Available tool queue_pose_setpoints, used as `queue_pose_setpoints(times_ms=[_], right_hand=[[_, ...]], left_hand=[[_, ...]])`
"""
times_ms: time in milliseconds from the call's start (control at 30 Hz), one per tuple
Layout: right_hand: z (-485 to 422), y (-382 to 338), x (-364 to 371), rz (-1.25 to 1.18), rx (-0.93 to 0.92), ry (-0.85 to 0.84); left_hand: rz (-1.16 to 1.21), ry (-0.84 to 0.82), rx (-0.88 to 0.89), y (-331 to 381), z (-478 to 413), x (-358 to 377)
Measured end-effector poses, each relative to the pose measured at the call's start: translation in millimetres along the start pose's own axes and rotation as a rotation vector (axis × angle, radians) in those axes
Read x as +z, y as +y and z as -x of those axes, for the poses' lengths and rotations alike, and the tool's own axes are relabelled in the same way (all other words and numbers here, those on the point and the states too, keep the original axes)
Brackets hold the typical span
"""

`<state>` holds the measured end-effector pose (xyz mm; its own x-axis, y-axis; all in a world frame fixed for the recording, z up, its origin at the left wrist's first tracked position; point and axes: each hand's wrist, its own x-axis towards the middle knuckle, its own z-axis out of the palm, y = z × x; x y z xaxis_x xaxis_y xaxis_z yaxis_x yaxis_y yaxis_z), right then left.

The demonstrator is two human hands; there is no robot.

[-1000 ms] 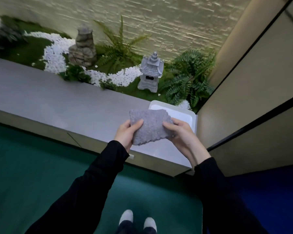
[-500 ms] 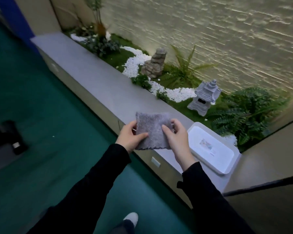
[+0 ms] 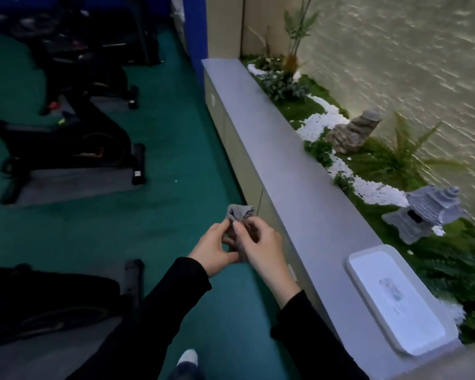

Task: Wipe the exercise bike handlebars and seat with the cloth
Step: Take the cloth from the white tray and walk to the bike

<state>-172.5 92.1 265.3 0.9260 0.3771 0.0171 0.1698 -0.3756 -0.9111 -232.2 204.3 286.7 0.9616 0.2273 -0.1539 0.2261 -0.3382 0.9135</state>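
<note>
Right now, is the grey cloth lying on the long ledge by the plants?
No, the cloth is bunched up between the left hand and the right hand, held in the air and not touching the ledge.

Both hands meet before the body: left hand (image 3: pixel 214 246) and right hand (image 3: pixel 261 246) pinching the bunched cloth (image 3: pixel 240 213), arms outstretched.

Teal carpet floor (image 3: pixel 192 149), long gray ledge (image 3: pixel 285 160) on the right over beige cabinet fronts (image 3: pixel 232 141), white tray (image 3: pixel 368 272) at its near end, planter strip behind with white pebbles (image 3: pixel 321 124), ferns (image 3: pixel 403 157), rock stack (image 3: pixel 351 133), stone lantern (image 3: pixel 425 212), uplit textured beige wall (image 3: pixel 409 64), blue panel (image 3: pixel 195 31) at far end.
</note>
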Motion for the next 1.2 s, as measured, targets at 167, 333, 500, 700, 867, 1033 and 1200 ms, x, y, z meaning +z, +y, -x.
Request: queue_pose_setpoints(times_ms=[167, 333, 500, 700, 867, 1033, 1200], right_hand=[[9, -9, 32, -0.077, -0.023, -0.104], [34, -35, 75, -0.111, -0.074, -0.365], [80, -61, 130, -0.153, -0.049, -0.561], [156, -87, 200, -0.162, -0.117, -0.571], [215, -114, 251, -0.118, -0.165, -0.551], [268, -135, 302, -0.041, -0.183, -0.548], [304, -143, 343, 0.030, -0.229, -0.591]], left_hand=[[0.284, 0.091, -0.127, -24, 43, -40], [0.313, 0.462, -0.297, -58, 82, -76], [0.792, 0.640, -0.315, -84, 137, -107], [0.862, 0.709, -0.348, -116, 235, -141], [-0.072, 0.788, -0.525, -165, 340, -189], [-0.591, 0.586, -0.582, -211, 440, -239], [-0.751, 0.565, -0.601, -245, 509, -260]])
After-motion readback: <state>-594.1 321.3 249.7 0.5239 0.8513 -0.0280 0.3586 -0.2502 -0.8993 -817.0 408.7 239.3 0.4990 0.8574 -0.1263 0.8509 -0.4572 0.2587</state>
